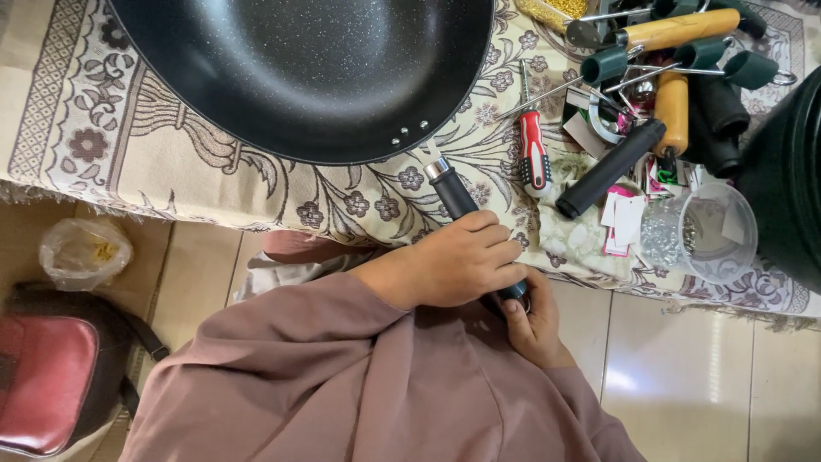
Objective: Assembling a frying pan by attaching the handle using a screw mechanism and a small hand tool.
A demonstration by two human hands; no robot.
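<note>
A large black speckled wok (308, 68) rests on a patterned cloth-covered table (128, 154). Its black handle with a silver collar (451, 190) points toward me, right at the rim rivets. My left hand (462, 261) wraps around the handle's middle. My right hand (532, 321) is below it, fingers at the handle's end, partly hidden by the left hand. Whether the right hand holds a small part I cannot tell.
A red-handled screwdriver (534, 152), a loose black handle (609, 168), wooden and green handles (676, 30), and a clear plastic cup of small metal parts (701, 233) lie to the right. A dark round pot (791, 171) sits far right. A red bag (47, 376) and a plastic bag (84, 252) sit on the floor.
</note>
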